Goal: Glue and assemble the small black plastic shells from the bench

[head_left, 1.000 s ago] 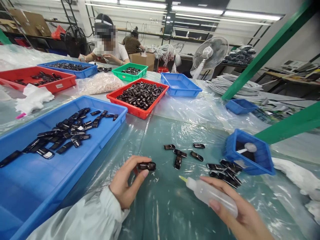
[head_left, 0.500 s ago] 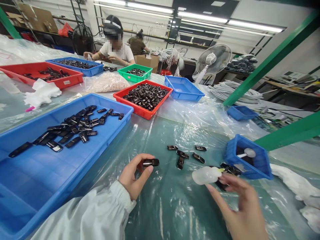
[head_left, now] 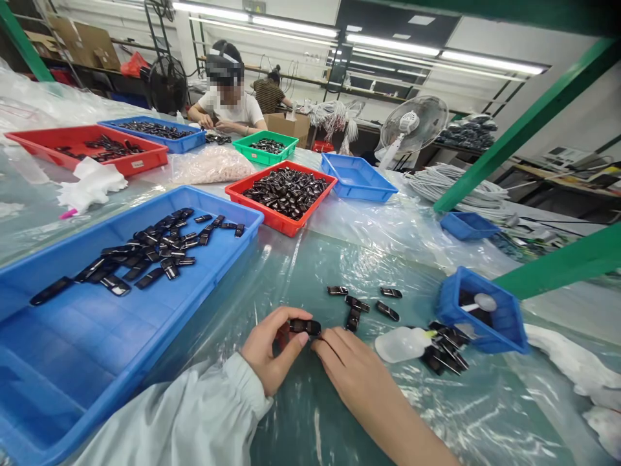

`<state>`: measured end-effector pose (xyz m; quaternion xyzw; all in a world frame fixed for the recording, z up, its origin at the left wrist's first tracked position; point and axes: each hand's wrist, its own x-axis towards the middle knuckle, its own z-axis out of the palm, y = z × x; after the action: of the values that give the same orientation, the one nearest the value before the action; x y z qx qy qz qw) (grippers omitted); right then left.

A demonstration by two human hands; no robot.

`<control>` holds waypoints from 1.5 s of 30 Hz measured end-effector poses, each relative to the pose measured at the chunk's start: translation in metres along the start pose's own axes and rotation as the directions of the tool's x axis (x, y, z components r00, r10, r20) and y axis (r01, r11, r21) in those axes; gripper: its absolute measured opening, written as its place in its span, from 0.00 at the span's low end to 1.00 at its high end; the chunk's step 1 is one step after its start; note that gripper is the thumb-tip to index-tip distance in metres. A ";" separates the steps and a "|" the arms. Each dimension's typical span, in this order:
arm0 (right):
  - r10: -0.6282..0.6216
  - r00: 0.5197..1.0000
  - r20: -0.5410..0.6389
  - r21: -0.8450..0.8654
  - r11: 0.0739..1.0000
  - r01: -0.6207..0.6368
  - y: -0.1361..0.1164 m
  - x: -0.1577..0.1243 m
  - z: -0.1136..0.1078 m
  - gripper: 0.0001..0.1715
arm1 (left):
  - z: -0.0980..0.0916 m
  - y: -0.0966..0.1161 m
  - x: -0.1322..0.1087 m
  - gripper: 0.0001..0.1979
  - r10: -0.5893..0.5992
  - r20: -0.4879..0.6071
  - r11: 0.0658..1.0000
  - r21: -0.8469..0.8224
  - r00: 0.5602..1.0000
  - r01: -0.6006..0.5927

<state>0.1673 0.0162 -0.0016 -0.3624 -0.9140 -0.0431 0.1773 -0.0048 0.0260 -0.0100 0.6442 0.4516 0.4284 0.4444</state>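
A glossy black plastic piece [head_left: 305,326] is pinched between the thumb and fingers of my left hand [head_left: 272,349]. My right hand [head_left: 352,362] has its fingers bent and together, their tips against or just below the right end of that piece; whatever they grip is hidden. To the right, a translucent squeeze bottle [head_left: 400,344] with a yellowish tip lies on its side. Its tip points at a small heap of black pieces [head_left: 445,349]. Beyond my hands, several loose black pieces [head_left: 357,303] lie on the plastic-covered table [head_left: 295,272].
A long blue tray [head_left: 63,362] with black pieces stands left. Behind are a red tray [head_left: 291,226] full of small black parts, a green tray [head_left: 252,153] and a blue tray [head_left: 359,188]. A blue bin [head_left: 504,330] stands right. A co-worker [head_left: 228,103] sits across.
My right hand has let go of the squeeze bottle, which now lies on the table, and has moved left to the black piece. My left hand still holds that piece.
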 end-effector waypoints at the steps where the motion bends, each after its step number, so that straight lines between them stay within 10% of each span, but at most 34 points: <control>1: -0.006 1.000 0.005 0.007 1.000 0.006 -0.001 0.000 0.000 0.19 | 0.000 0.000 0.000 0.11 0.003 0.004 1.000 0.002 1.000 -0.003; 8: 0.229 0.973 -0.003 0.327 0.920 -0.216 0.000 -0.007 -0.003 0.16 | 0.000 0.001 -0.002 0.11 0.012 0.026 1.000 0.005 1.000 -0.012; 14: 0.585 0.792 0.173 0.774 0.416 -0.476 -0.007 -0.007 -0.035 0.08 | -0.001 0.011 -0.005 0.10 0.064 0.067 0.997 -0.036 0.996 -0.062; 22: 0.512 0.699 0.499 0.867 -0.276 -0.416 -0.014 -0.006 -0.036 0.13 | 0.000 0.016 -0.011 0.09 0.050 0.129 0.992 -0.123 0.990 -0.034; 32: 0.375 0.743 0.555 0.747 -0.617 -0.246 -0.023 -0.009 -0.016 0.17 | -0.001 0.018 -0.017 0.09 0.139 0.136 0.970 -0.217 0.981 -0.107; 39: 0.419 0.773 0.476 0.829 -0.508 -0.235 -0.027 -0.010 -0.034 0.16 | -0.009 0.043 -0.025 0.16 0.376 0.116 0.918 0.089 0.919 -0.387; 42: 0.664 0.722 0.193 0.976 -0.053 -0.212 -0.024 -0.022 -0.055 0.13 | -0.048 0.053 -0.024 0.24 0.563 -0.104 0.706 0.575 0.820 -0.412; 45: 0.784 0.483 -0.390 0.775 0.563 -0.288 -0.007 -0.043 -0.067 0.10 | -0.089 0.043 -0.013 0.28 0.656 -0.130 0.384 0.906 0.743 -0.180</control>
<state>0.2112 -0.0301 0.0463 -0.5220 -0.5536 0.1840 0.6222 -0.0844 0.0211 0.0508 0.7442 0.5074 0.3936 -0.1838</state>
